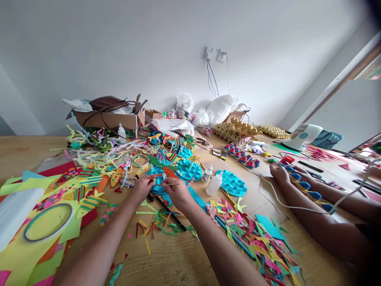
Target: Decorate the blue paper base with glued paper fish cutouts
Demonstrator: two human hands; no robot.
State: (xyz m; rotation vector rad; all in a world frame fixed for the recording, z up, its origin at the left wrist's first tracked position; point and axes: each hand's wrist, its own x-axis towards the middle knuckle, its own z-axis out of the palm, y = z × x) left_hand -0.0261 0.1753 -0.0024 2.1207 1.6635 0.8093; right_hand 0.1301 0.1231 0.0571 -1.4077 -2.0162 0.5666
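Nearest the camera, one curled turquoise strip (116, 274) lay on the wooden counter (160, 262), between the person's two forearms. To the left, one pale-rimmed ring (70, 216) rested on layered coloured paper sheets (18, 238); a second, smaller ring (140, 155) lay farther back. Three bottles were visible: two, a white dropper bottle (207, 174) and a translucent bottle (214, 184), stood close together right of the hands, and a third bottle (122, 132) stood at the rear left. One separate turquoise egg-carton piece (231, 183) lay just right of the pair. Paper scraps (268, 246), too many and too overlapped to count, spread at the lower right. Farther off were two groups of yellow egg trays (235, 129), one white appliance (303, 137) and, on the wall, two outlets (209, 53). At the right, another person's two hands (279, 174) held one strip of blue-painted cups (305, 185), about five cups showing. At the centre, one thin stick (173, 184) lay between the fingers of the right hand (178, 194), which were closed together on it, its tip pointing right. One dotted orange paper piece (170, 172) lay just beyond those fingers. The left hand (143, 188) was over the near edge of turquoise carton; whether its fingers were together or clamped on something cannot be told.
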